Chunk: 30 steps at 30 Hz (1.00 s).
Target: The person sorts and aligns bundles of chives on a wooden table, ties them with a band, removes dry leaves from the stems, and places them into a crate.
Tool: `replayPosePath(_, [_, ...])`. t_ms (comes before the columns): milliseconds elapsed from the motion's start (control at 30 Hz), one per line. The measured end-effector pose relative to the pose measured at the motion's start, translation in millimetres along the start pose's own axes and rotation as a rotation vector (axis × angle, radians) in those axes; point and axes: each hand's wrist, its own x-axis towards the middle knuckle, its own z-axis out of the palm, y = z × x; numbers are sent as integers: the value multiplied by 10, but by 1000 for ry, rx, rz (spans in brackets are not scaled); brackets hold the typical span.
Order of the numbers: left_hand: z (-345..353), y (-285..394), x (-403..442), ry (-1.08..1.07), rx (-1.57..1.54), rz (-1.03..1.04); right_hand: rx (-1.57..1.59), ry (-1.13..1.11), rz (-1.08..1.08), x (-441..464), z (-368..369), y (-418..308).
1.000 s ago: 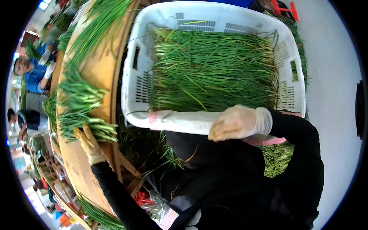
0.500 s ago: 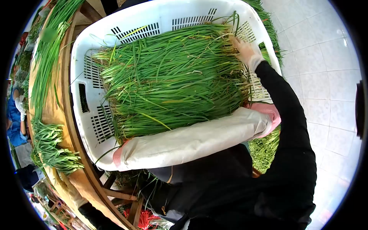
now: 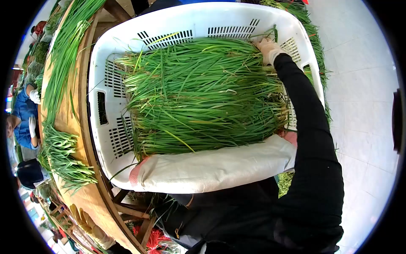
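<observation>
Garlic chives (image 3: 203, 97), long thin green leaves with pale stem ends, lie in layers in a white plastic basket (image 3: 169, 19). At the basket's far right corner my gloved right hand (image 3: 268, 48) has its fingers curled over the ends of the top chives; the fingertips are partly hidden. My left hand (image 3: 89, 224), in a yellowish glove, is at the lower left over the wooden table's edge, fingers stretched and holding nothing. Nearest to it on the table is a pile of short green bunches (image 3: 69, 158). A rolled whitish sack (image 3: 215, 167) covers the basket's near rim.
More long green stalks (image 3: 63, 67) lie along the wooden table (image 3: 91, 197). At far left a person in blue (image 3: 23, 114) wears white gloves. Greens on the floor (image 3: 311, 31) line the basket's right side, beside pale tiles (image 3: 363, 118). Red strands (image 3: 156, 237) are under the table.
My right hand has moved toward the basket's far corner and its fingers have curled in. My left hand has come down the table edge, fingers more visible. The view has shifted slightly.
</observation>
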Motion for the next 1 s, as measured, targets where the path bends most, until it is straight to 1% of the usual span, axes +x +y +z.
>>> replayPosePath(33, [27,100,-16,-22,-1,26,0,2,-4,-70,35,-4])
replayPosePath(67, [101,267,-28,-20,-1,24,14,70,-54,-136,73,-3])
replayPosePath(100, [205,448,-34,-26,-19,77,27,136,-102,-162,109,18])
replayPosePath(133, [327,611,-25,-31,-35,129,207,41,-73,-135,183,28])
replayPosePath(167, [463,711,3,-28,-33,126,533,44,-162,-38,447,138])
replayPosePath(233, [810,837,79,-216,-246,319,685,82,-81,-153,537,118])
replayPosePath(300, [1199,963,138,-405,-461,516,636,77,-50,-102,597,149])
replayPosePath(367, [1652,1177,110,-572,-564,318,551,-29,30,-165,331,114])
replayPosePath(400, [1895,1322,74,-683,-616,318,435,-173,52,-163,88,134])
replayPosePath(433, [2116,1478,22,-797,-668,318,297,67,-89,32,222,251])
replayPosePath(500, [2406,1756,-124,-1066,-718,103,274,-85,-122,-165,-400,322])
replayPosePath(533, [2488,1935,-177,-1213,-666,22,223,-2,-144,-175,-502,386])
replayPosePath(567, [2562,2100,-226,-1357,-609,-62,210,16,-153,-166,-578,439])
replayPosePath(633, [2740,2323,-304,-1590,-472,-52,351,-164,-70,-225,-705,559])
replayPosePath(667, [2840,2408,-358,-1597,-476,-47,350,-166,-61,-290,-729,591])
replayPosePath(733, [3105,2532,-533,-1721,-931,-336,856,-344,-348,-488,-741,632])
replayPosePath(767, [3262,2587,-631,-1722,-941,-334,849,-345,-343,-585,-727,576])
replayPosePath(833, [3552,2666,-819,-1723,-1303,-871,661,-404,-136,-688,-617,398])
replayPosePath(900, [3698,2772,-935,-1675,-1327,-906,340,-308,-132,-524,-263,346])
replayPosePath(933, [3690,2862,-945,-1690,-1317,-885,344,-271,-111,-787,-568,225])
replayPosePath(967, [3728,2924,-985,-1699,-1312,-885,348,-274,-104,-782,-564,230])
replayPosePath(1000, [3770,2983,-1027,-1650,-1252,-722,321,-103,-158,-770,-550,256])
